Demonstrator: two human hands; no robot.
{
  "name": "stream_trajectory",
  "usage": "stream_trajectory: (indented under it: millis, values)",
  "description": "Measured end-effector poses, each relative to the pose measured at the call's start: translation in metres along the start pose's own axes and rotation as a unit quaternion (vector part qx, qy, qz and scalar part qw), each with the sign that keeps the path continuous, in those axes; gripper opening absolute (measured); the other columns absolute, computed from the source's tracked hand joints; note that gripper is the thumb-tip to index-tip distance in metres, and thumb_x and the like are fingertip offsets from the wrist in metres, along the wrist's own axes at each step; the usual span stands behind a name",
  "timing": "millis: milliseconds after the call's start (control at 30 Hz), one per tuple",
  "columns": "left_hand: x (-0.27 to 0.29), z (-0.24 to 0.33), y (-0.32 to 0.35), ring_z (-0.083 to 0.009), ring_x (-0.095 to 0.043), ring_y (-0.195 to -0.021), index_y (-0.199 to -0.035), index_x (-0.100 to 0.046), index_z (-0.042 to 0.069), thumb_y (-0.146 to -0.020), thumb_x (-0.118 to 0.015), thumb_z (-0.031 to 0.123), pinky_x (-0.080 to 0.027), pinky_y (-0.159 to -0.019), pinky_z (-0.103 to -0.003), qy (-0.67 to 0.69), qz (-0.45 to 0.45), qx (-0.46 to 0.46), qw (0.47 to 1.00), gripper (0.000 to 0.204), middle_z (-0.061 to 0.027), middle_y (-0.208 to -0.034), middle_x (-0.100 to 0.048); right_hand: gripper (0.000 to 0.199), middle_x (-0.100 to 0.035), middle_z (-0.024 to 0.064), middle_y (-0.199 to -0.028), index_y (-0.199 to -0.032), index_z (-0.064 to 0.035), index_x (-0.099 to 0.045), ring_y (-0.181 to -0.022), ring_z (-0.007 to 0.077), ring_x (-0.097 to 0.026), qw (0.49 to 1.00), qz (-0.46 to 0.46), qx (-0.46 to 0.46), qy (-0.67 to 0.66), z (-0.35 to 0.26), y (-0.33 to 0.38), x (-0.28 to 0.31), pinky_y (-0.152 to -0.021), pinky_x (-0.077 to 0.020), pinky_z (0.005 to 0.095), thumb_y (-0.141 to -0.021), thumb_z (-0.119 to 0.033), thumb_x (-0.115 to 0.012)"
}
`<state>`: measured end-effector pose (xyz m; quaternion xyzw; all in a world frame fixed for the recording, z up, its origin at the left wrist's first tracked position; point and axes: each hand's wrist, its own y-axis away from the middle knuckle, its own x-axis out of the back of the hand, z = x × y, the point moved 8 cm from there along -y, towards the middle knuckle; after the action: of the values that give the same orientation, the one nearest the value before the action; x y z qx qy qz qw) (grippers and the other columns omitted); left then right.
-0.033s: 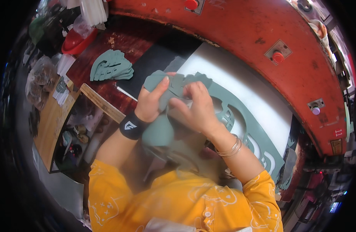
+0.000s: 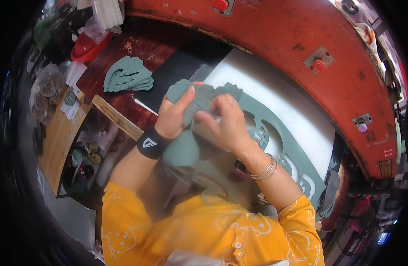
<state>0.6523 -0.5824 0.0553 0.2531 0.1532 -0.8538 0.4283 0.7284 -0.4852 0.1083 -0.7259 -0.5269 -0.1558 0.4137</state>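
Observation:
My left hand (image 2: 170, 117) is closed on a grey-green cut-out piece of flat sheet material (image 2: 199, 101), its thumb lying across the top. The piece has a wavy edge and thin slits. My right hand (image 2: 229, 123) has its fingers curled onto the right part of the same piece, with the thumb held lower and apart; its fingertips are partly hidden. From below the hands hangs a rounded grey-green flap (image 2: 182, 150), whose link to the piece I cannot make out. To the right, a large grey-green sheet with cut-out openings (image 2: 297, 153) curves across the work surface.
Stacked slitted grey-green pieces (image 2: 128, 76) lie on the dark red table at the left. A white board (image 2: 252, 75) sits beneath a red machine beam (image 2: 275, 40) with push buttons. Left stand a red basket (image 2: 91, 46) and a wooden-edged open compartment (image 2: 117, 119).

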Motion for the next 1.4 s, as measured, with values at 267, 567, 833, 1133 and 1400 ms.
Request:
stream_trajectory:
  millis: [267,567,833,1133,1400]
  values:
    - [0.016,-0.008,-0.021,-0.0135,-0.06,-0.084,-0.116,-0.056,0.001,-0.098,-0.051,0.024,-0.049,-0.078,-0.03,0.058,0.015,0.04,0.997,0.03,-0.006,-0.098,-0.063,0.018,-0.051,0.0112,-0.079,-0.077,-0.0035,-0.053,-0.072,0.0299,-0.048,0.989,0.026,0.12,-0.08,0.008,0.031,0.009,-0.063,-0.0398,0.0382,-0.077,-0.011,-0.069]
    - [0.085,0.162,-0.122,-0.0175,-0.067,-0.086,-0.104,-0.064,0.003,-0.094,-0.06,0.024,-0.055,-0.078,-0.035,0.044,0.058,-0.161,0.984,0.024,-0.0062,-0.094,-0.068,0.024,-0.055,0.0062,-0.074,-0.08,-0.0141,-0.059,-0.073,0.0257,-0.057,0.925,-0.353,0.085,0.108,0.015,0.113,-0.078,-0.066,-0.0443,0.0379,-0.083,-0.037,-0.064]
    - [0.088,0.218,-0.122,-0.0146,-0.065,-0.084,-0.111,-0.062,0.003,-0.087,-0.067,0.017,-0.053,-0.077,-0.029,-0.255,-0.012,-0.002,0.967,0.028,-0.005,-0.097,-0.066,0.01,-0.062,0.0086,-0.079,-0.079,-0.0095,-0.063,-0.072,0.029,-0.058,0.983,-0.11,0.084,-0.118,-0.004,0.075,0.03,-0.066,-0.0464,0.0373,-0.076,-0.016,-0.07]
    - [0.143,0.197,-0.161,-0.017,-0.065,-0.088,-0.11,-0.066,0.002,-0.085,-0.065,0.016,-0.051,-0.081,-0.031,-0.471,0.095,-0.128,0.868,0.028,-0.0064,-0.099,-0.068,0.01,-0.058,0.0102,-0.074,-0.076,-0.0019,-0.057,-0.068,0.0237,-0.056,0.962,0.068,-0.259,0.063,0.136,0.124,0.122,-0.065,-0.0458,0.0316,-0.077,-0.004,-0.067]
    - [0.105,0.022,-0.153,-0.0332,-0.056,-0.114,-0.12,-0.061,0.008,-0.081,-0.066,0.02,-0.044,-0.098,-0.038,-0.646,0.053,-0.16,0.745,0.041,-0.0177,-0.121,-0.06,0.012,-0.053,0.0058,-0.076,-0.076,-0.0019,-0.054,-0.07,0.0164,-0.05,0.974,0.095,-0.186,0.089,0.149,0.138,0.12,-0.066,-0.0417,0.0275,-0.081,-0.006,-0.064]
